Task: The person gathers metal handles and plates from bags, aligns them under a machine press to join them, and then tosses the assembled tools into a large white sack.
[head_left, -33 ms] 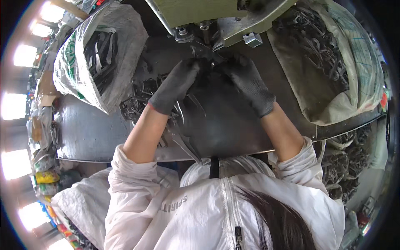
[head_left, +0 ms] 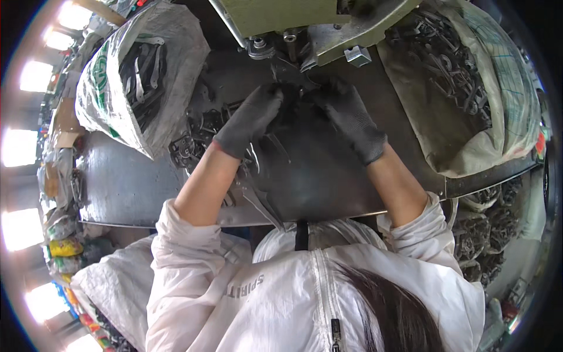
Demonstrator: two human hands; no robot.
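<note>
A white zipped jacket (head_left: 305, 293) is seen nearest. Beyond it, on the dark steel worktable (head_left: 117, 182), the gloved left hand (head_left: 249, 120) and gloved right hand (head_left: 352, 120) are brought together, fingers closed on a small dark metal part (head_left: 293, 97) under the green machine head (head_left: 293, 17). Loose metal parts (head_left: 193, 141) lie left; parts-filled sacks (head_left: 117, 76) are set farther out.

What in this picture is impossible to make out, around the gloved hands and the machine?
- Small dark part between the left hand and right hand: head view, hidden by black gloves; grip unclear.
- Green machine: cut off by the top edge.
- Metal pieces in the white sack and grey sack: too small and tangled to identify.
</note>
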